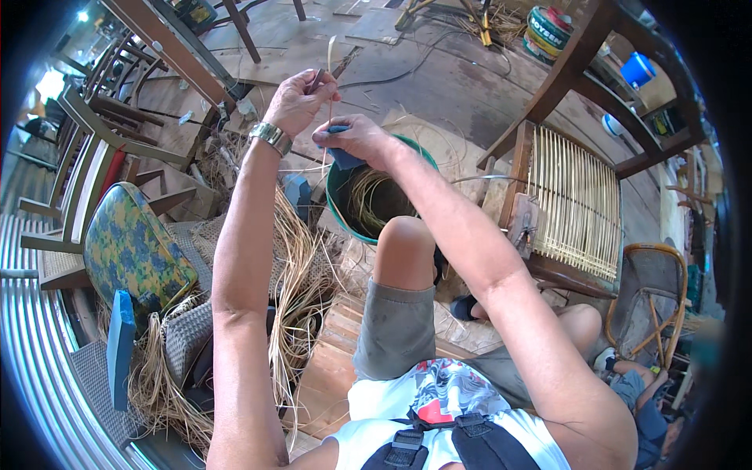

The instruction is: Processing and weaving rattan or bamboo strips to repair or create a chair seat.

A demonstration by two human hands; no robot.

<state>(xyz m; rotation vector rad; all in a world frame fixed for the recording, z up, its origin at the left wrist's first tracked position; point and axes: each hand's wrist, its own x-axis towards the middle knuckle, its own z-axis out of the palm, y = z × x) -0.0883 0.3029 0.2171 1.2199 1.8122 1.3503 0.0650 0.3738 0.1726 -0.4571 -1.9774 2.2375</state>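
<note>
My left hand (301, 102), with a metal watch at its wrist, is raised and closed around a small dark tool (316, 81) whose kind I cannot make out. A thin pale cane strip (331, 53) sticks up beside those fingers and runs down toward the other hand. Just below and to the right, my right hand (359, 141) is closed on a blue pad (345, 158), apparently folded about the strip. Beneath the pad, a dark green bucket (335, 200) holds coiled cane strips (368, 192).
A wooden chair with a cane-strung seat (576, 200) stands at right. Loose cane strips (294, 274) lie in a heap at left, beside a patterned cushion (139, 243) and stacked chairs (74, 196). A paint pail (546, 35) is far right; another person (638, 384) is at lower right.
</note>
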